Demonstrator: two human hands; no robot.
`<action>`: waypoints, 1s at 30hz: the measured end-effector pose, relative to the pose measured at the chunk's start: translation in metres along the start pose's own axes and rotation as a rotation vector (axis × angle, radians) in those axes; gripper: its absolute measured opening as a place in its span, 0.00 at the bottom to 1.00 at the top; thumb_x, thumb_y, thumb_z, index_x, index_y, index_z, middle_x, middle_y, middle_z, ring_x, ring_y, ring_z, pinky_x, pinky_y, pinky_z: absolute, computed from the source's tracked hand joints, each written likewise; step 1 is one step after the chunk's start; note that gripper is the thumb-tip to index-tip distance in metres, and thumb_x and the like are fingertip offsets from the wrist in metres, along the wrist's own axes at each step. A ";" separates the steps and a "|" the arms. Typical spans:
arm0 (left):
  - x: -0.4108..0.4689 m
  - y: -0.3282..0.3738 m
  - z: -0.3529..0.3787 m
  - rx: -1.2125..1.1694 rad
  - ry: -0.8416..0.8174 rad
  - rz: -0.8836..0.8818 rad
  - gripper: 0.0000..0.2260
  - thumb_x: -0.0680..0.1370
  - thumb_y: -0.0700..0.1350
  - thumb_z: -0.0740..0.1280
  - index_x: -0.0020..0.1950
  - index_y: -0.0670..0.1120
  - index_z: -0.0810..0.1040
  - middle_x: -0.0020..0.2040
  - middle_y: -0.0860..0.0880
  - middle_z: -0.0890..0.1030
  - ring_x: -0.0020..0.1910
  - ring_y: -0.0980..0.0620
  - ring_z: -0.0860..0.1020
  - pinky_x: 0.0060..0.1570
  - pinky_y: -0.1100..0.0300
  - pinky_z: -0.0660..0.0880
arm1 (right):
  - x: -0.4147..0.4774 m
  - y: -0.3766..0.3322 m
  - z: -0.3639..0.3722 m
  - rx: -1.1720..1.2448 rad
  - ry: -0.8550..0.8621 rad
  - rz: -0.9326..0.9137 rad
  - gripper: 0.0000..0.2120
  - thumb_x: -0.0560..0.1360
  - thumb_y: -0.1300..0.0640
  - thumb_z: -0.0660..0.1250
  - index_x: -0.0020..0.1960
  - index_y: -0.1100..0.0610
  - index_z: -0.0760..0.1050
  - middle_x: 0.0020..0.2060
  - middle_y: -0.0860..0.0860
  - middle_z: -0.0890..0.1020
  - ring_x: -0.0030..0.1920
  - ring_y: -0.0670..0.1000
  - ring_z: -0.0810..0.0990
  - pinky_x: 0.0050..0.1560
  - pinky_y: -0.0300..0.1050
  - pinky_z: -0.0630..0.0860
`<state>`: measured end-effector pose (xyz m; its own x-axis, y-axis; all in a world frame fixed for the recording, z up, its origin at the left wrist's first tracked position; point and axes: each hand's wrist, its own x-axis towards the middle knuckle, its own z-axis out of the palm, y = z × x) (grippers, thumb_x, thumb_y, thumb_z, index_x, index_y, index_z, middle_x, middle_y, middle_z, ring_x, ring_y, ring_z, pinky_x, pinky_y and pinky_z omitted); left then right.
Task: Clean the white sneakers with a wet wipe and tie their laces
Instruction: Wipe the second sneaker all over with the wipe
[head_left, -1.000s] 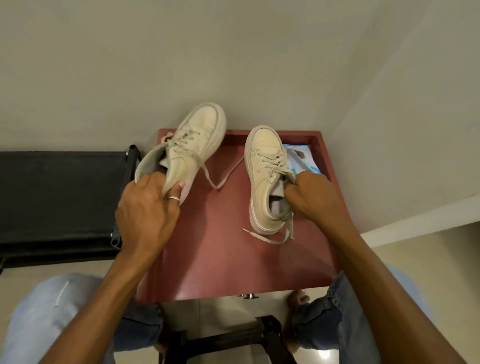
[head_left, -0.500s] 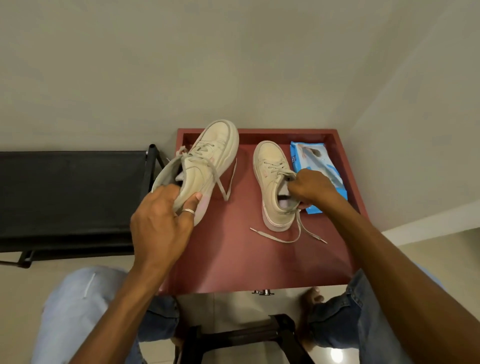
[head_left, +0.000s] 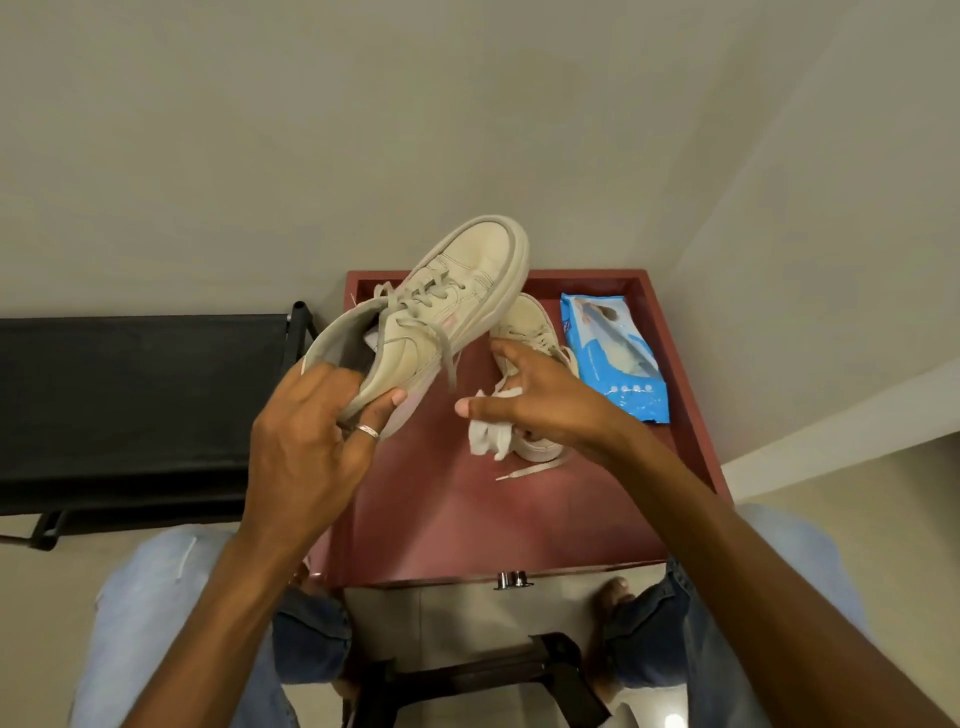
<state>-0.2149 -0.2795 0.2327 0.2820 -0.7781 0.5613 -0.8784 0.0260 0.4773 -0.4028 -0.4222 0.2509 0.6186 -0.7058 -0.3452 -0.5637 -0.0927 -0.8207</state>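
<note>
My left hand (head_left: 306, 441) grips one white sneaker (head_left: 467, 280) by its heel and holds it tilted above the red table (head_left: 467, 519), toe pointing away, laces hanging loose. My right hand (head_left: 550, 400) holds a crumpled white wet wipe (head_left: 485, 434) just right of that shoe, fingers spread over it. The second white sneaker (head_left: 527, 322) stands on the table behind my right hand, mostly hidden, with an untied lace trailing toward me.
A blue pack of wet wipes (head_left: 613, 358) lies at the table's back right. A black bench (head_left: 130, 405) stands to the left. Walls close in behind and to the right. My knees and a black stool frame (head_left: 493, 670) are below the table's front edge.
My left hand raised the sneaker higher and toward the middle. My right hand left the second sneaker's opening and now holds a white wipe beside the lifted shoe.
</note>
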 end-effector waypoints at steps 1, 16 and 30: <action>-0.002 0.003 -0.002 0.002 0.000 0.020 0.12 0.77 0.46 0.72 0.41 0.40 0.75 0.39 0.46 0.77 0.40 0.51 0.73 0.38 0.62 0.67 | -0.003 -0.003 0.001 0.044 -0.037 -0.014 0.41 0.68 0.42 0.76 0.75 0.47 0.61 0.57 0.37 0.75 0.51 0.35 0.77 0.52 0.30 0.72; -0.027 0.002 -0.012 -0.059 -0.086 0.005 0.16 0.79 0.54 0.68 0.46 0.41 0.79 0.44 0.48 0.80 0.45 0.51 0.76 0.43 0.59 0.75 | -0.061 -0.014 0.009 0.455 -0.474 -0.067 0.10 0.74 0.53 0.72 0.53 0.56 0.82 0.48 0.66 0.81 0.40 0.59 0.74 0.32 0.43 0.64; -0.041 -0.017 -0.009 -0.127 -0.316 0.070 0.13 0.77 0.59 0.66 0.44 0.50 0.75 0.42 0.56 0.77 0.42 0.55 0.76 0.38 0.58 0.76 | 0.039 -0.116 -0.064 0.597 0.025 0.072 0.13 0.74 0.54 0.72 0.54 0.61 0.80 0.37 0.53 0.78 0.26 0.43 0.70 0.23 0.33 0.67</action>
<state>-0.2080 -0.2425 0.2082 0.0717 -0.9269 0.3685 -0.8308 0.1490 0.5363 -0.3479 -0.4842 0.3616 0.5735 -0.7125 -0.4043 -0.1942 0.3612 -0.9120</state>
